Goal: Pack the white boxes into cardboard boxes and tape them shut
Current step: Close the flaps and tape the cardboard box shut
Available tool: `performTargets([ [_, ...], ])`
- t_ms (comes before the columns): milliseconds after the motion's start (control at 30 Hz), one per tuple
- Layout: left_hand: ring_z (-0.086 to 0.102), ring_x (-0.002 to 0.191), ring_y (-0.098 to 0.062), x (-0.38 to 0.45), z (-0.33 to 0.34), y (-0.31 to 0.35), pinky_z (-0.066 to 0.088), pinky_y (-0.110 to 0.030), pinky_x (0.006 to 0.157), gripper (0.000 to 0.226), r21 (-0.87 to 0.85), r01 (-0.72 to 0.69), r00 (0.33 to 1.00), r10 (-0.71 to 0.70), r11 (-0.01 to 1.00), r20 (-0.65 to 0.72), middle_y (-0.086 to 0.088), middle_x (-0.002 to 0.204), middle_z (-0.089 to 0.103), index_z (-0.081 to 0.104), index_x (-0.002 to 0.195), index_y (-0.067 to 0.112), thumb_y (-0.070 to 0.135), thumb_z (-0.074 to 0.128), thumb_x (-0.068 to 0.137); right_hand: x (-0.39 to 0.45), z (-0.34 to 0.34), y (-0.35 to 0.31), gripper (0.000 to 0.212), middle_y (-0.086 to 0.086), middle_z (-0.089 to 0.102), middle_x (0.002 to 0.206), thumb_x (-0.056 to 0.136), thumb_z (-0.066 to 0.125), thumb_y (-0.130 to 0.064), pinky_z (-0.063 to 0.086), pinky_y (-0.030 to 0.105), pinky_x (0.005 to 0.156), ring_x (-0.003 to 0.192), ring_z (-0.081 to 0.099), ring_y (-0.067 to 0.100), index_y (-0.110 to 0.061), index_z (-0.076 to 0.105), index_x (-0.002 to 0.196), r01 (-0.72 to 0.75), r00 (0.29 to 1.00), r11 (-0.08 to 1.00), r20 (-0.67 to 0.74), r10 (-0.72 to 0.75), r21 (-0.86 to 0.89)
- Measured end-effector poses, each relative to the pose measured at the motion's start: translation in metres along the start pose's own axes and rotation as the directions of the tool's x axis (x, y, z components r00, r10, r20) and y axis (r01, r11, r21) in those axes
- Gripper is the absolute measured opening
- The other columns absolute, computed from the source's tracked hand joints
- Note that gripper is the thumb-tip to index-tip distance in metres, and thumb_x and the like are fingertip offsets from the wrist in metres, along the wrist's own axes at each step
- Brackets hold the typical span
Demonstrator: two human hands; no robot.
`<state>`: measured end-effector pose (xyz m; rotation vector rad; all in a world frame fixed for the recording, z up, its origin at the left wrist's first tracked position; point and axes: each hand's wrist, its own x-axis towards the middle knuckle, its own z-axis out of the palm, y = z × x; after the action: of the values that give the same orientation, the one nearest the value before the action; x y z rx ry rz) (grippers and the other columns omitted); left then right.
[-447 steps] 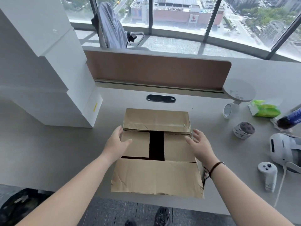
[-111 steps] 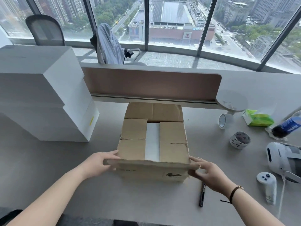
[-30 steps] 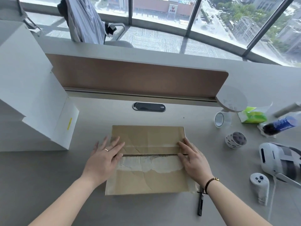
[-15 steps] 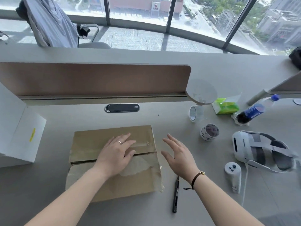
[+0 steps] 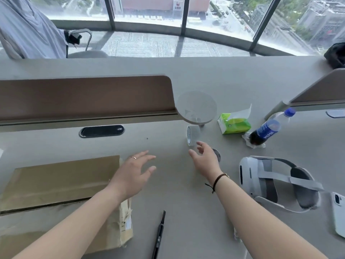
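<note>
A closed cardboard box (image 5: pixel 61 186) lay at the left of a grey desk (image 5: pixel 179 193), its two top flaps folded down and meeting along a dark seam, with no tape visible across that seam and torn paper showing at its near right corner. The person's left forearm crossed above the box's right end, and the left hand (image 5: pixel 133 174) hovered past the box's right edge over bare desk, palm down, fingers spread wide and holding nothing; a ring showed on one finger. A black pen-like tool (image 5: pixel 159 234) lay on the desk between the two forearms, near the front edge. The right hand (image 5: pixel 204 159), a dark cord bracelet at the wrist, stretched forward with fingers apart and slightly curled, empty, its fingertips just short of a roll of clear tape (image 5: pixel 193 135) standing on edge. A second, patterned tape roll (image 5: pixel 217 155) lay largely hidden behind that hand. Behind the clear tape stood a round white disc on a short stem (image 5: pixel 197 107), at the end of a brown desk divider (image 5: pixel 84 96). Farther right were a green tissue pack (image 5: pixel 234 123), a blue-labelled bottle (image 5: pixel 268 128) lying tilted on a crumpled wrapper, a white VR headset (image 5: pixel 276 181), and a white phone (image 5: pixel 338 212) at the frame's right edge.
</note>
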<state>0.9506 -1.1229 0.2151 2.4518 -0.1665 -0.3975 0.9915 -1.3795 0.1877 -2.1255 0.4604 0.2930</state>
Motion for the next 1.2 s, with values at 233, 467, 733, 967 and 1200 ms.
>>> performTargets([
  [233,0.037,0.123,0.006,0.031,0.021,0.017,0.025,-0.015,0.101,0.034,-0.105,0.145,0.988,-0.149,0.984,-0.033,0.017,0.135,0.050,0.059,0.135,0.033,0.035,0.058,0.100,0.095,0.000,-0.004,0.063,0.010,0.054,0.139,0.096,0.061,-0.021,0.038,0.027,0.088,0.106,0.051,0.020,-0.008,0.034,0.151,-0.255,0.967,0.924,0.065,0.247,0.286],
  [467,0.049,0.126,-0.006,0.081,0.026,0.040,0.034,-0.020,0.100,0.035,-0.137,0.220,0.975,-0.222,0.966,-0.001,0.010,0.137,0.057,0.059,0.134,0.032,0.036,0.060,0.099,0.137,0.009,-0.002,0.060,0.007,0.056,0.131,0.095,0.066,-0.013,0.043,0.028,0.094,0.119,0.058,0.026,-0.006,0.038,0.147,-0.332,0.942,0.819,0.121,0.313,0.467],
  [733,0.059,0.118,-0.015,0.140,0.046,0.066,0.046,-0.031,0.102,0.037,-0.252,0.288,0.957,-0.288,0.924,0.040,0.005,0.127,0.063,0.061,0.133,0.025,0.034,0.063,0.098,0.126,-0.006,0.015,0.048,0.004,0.058,0.120,0.093,0.069,-0.022,0.041,0.026,0.080,0.093,0.059,0.017,-0.013,0.052,0.138,-0.290,0.955,0.849,0.081,0.284,0.442],
  [967,0.049,0.132,-0.012,0.160,0.057,0.092,0.036,-0.024,0.105,0.048,-0.323,0.344,0.939,-0.328,0.882,0.106,0.009,0.140,0.054,0.056,0.140,0.021,0.045,0.061,0.098,0.105,-0.016,0.009,0.027,0.003,0.072,0.106,0.076,0.078,-0.030,0.055,0.042,0.089,0.090,0.068,0.027,-0.015,0.068,0.096,-0.308,0.951,0.704,0.205,0.230,0.640],
  [1200,0.060,0.110,-0.010,0.186,0.047,0.127,0.041,-0.032,0.099,0.022,-0.608,0.447,0.894,-0.356,0.656,0.272,0.008,0.101,0.062,0.060,0.091,0.027,0.047,0.057,0.099,0.105,-0.035,-0.028,0.017,0.010,0.063,0.077,0.086,0.069,-0.005,0.042,0.034,0.067,0.072,0.055,0.023,0.009,0.074,0.093,-0.329,0.943,0.669,0.199,0.266,0.667],
])
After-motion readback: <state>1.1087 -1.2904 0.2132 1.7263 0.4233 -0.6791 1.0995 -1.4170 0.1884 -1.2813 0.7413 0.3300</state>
